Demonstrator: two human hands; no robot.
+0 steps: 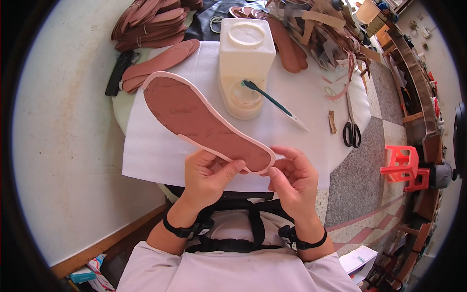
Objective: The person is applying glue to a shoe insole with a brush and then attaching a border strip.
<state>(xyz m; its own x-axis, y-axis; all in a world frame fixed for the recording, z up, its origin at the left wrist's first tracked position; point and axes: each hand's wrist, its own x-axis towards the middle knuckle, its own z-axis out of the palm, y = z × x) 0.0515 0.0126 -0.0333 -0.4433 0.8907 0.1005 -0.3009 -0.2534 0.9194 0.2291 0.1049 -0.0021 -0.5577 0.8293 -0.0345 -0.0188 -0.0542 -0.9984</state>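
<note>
A reddish-brown shoe insole [194, 117] with a pale pink edging is held up over the table, its wide end pointing to the far left. My left hand [208, 175] is closed on its near edge, the thumb lying on the face close to the narrow heel end. At that heel end, my right hand [294, 180] pinches the rim between thumb and fingers. Just beyond the insole stands a white plastic container [245, 63] with a low open spout. A dark green and white brush [275, 102], shaped like a toothbrush, rests across that opening.
White sheeting [155, 151] covers the table. Stacked insoles [151, 24] lie at the far left, near a black-handled tool [116, 73]. More insoles [289, 48] and a heap of offcuts [321, 24] are at the back right. Scissors [351, 131] lie at the right edge, beyond which are red stools [401, 163].
</note>
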